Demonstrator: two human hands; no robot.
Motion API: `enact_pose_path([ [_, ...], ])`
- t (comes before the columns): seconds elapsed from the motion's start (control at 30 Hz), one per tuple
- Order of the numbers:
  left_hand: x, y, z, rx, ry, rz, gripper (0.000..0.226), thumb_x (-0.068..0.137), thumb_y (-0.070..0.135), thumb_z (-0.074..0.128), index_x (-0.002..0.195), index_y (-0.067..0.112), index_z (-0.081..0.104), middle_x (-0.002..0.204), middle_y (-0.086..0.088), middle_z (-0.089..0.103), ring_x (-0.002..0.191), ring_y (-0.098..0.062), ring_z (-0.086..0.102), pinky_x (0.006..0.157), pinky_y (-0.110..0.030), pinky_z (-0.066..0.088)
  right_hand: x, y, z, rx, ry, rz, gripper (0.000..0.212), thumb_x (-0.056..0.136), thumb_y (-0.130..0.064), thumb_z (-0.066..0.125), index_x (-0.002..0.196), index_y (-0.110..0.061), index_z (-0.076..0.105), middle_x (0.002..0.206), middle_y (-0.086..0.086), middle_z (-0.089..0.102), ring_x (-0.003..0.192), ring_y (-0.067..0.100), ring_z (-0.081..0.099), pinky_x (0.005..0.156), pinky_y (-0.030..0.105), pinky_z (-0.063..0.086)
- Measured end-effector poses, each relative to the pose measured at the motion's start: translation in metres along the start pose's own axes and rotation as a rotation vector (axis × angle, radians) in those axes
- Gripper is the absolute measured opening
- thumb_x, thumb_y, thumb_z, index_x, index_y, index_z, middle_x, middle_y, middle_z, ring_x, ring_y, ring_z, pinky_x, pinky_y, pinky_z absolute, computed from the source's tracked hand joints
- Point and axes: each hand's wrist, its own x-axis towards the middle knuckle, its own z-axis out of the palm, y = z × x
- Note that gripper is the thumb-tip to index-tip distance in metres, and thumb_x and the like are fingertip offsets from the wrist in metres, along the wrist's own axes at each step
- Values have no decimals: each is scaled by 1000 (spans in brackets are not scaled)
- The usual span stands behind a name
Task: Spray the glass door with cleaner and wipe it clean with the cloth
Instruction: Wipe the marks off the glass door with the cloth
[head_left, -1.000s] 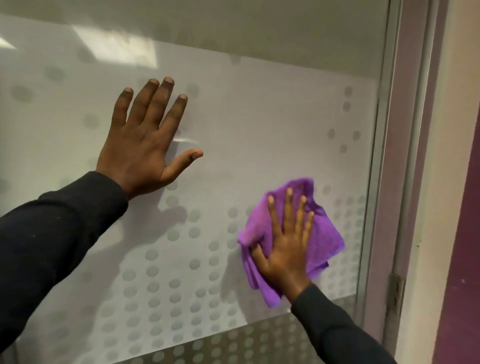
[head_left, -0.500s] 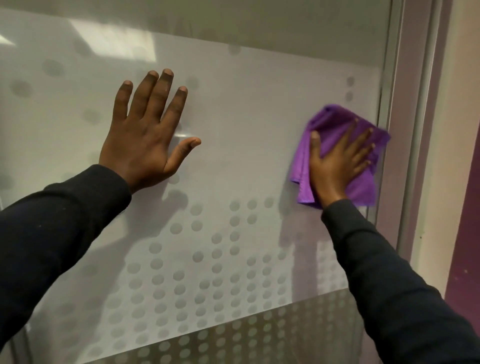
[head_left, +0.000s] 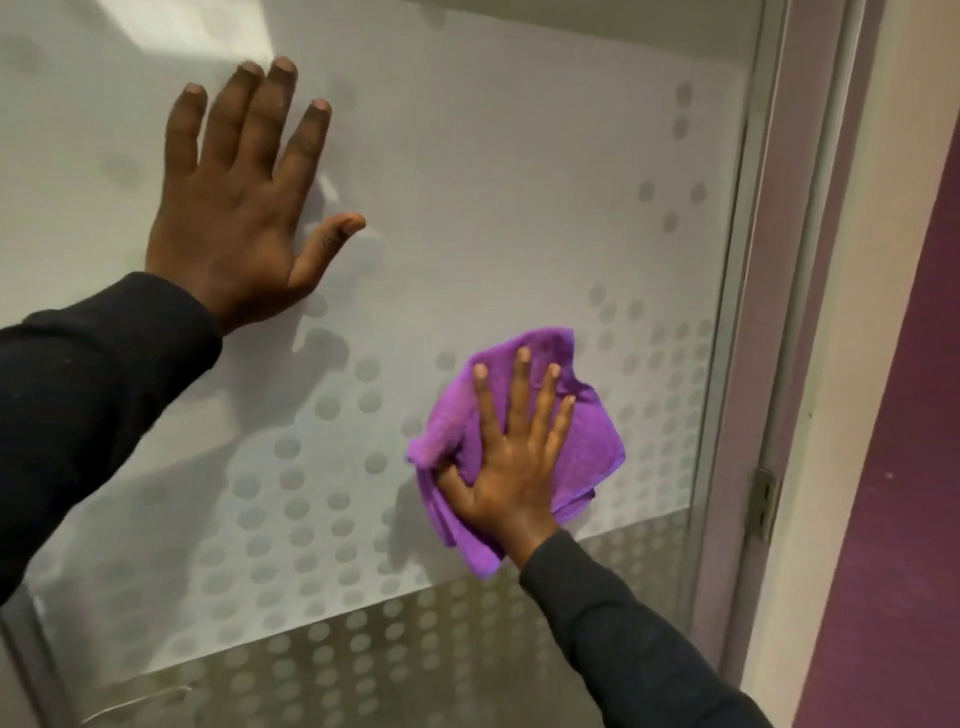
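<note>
The frosted glass door (head_left: 498, 197) with a grey dot pattern fills most of the view. My left hand (head_left: 239, 208) lies flat on the glass at the upper left, fingers spread, holding nothing. My right hand (head_left: 514, 457) presses a purple cloth (head_left: 587, 441) against the glass at the lower right, palm flat, thumb tucked into the cloth's folds. No spray bottle is in view.
The door's metal edge (head_left: 732, 322) and a pale purple frame (head_left: 810, 260) run down the right side. A hinge (head_left: 763, 501) sits on the frame. Beyond it are a cream wall strip (head_left: 852, 364) and a dark purple wall (head_left: 914, 467).
My right hand swept the cloth from lower centre up to the door's right edge, then back down to the lower right. My left hand stayed pressed on the glass.
</note>
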Motion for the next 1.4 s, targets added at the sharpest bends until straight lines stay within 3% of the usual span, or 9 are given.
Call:
enact_pose_path([
  [0.23, 0, 2, -2, -11, -17, -12, 82, 96, 67, 18, 157, 12, 16, 165, -18, 7, 152, -35, 6, 120, -56, 5, 27, 117, -17, 66, 71, 266, 97, 88, -76, 36, 163, -25, 1, 171, 14, -3, 156, 40, -5, 123, 64, 0],
  [0.33, 0, 2, -2, -11, -19, -8, 82, 97, 67, 18, 157, 12, 15, 166, -17, 7, 153, -35, 6, 120, -57, 6, 15, 157, -16, 135, 118, 517, 99, 90, -73, 41, 161, -25, -9, 171, 14, 1, 157, 38, 1, 125, 61, 6],
  [0.47, 0, 3, -2, -1, -23, -4, 81, 97, 66, 20, 158, 12, 15, 165, -18, 8, 152, -36, 7, 120, -57, 7, -32, 130, 5, 266, 171, 895, 110, 85, -86, 26, 161, -10, 5, 171, 10, 6, 157, 36, 7, 123, 60, 13],
  [0.57, -1, 3, -1, 3, -23, 2, 80, 98, 65, 20, 157, 11, 16, 165, -18, 9, 152, -36, 9, 120, -57, 8, -59, 68, 24, 277, 127, 1035, 115, 84, -87, 18, 159, 0, 8, 170, 12, 8, 156, 38, 12, 123, 60, 16],
  [0.7, -1, 1, 0, 15, -12, 0, 81, 97, 65, 19, 157, 10, 19, 165, -18, 10, 152, -35, 10, 121, -56, 9, -47, -13, 33, 236, 115, 932, 104, 88, -77, 29, 161, -5, 5, 168, 21, 9, 154, 46, 13, 119, 67, 20],
  [0.87, 0, 0, 1, 22, -12, 7, 82, 97, 66, 16, 157, 10, 20, 165, -18, 11, 152, -35, 11, 121, -55, 8, 69, -23, 2, 112, 196, 621, 101, 85, -78, 28, 162, -12, 17, 169, 21, 7, 154, 46, 6, 121, 64, 10],
  [1.1, 2, 1, -1, 31, -23, -3, 83, 96, 66, 16, 156, 9, 25, 164, -19, 16, 151, -35, 15, 121, -56, 12, 251, -25, -65, 149, 245, 600, 106, 82, -87, 25, 163, -22, 4, 169, 20, -5, 154, 49, -5, 119, 69, 1],
  [1.3, -1, -8, -16, -189, 22, 17, 80, 96, 65, 24, 151, 9, 37, 160, -17, 29, 149, -34, 26, 119, -52, 21, 269, -77, -76, 97, 225, 368, 107, 83, -87, 27, 163, -22, 2, 169, 20, -7, 154, 48, -7, 120, 68, -2],
  [1.4, -14, -26, -28, -163, 53, 4, 77, 97, 62, 28, 151, 8, 38, 160, -16, 30, 148, -33, 26, 118, -51, 21, 261, -101, -74, 81, 215, 269, 106, 83, -86, 28, 163, -21, 3, 169, 20, -6, 154, 48, -7, 120, 68, -2],
])
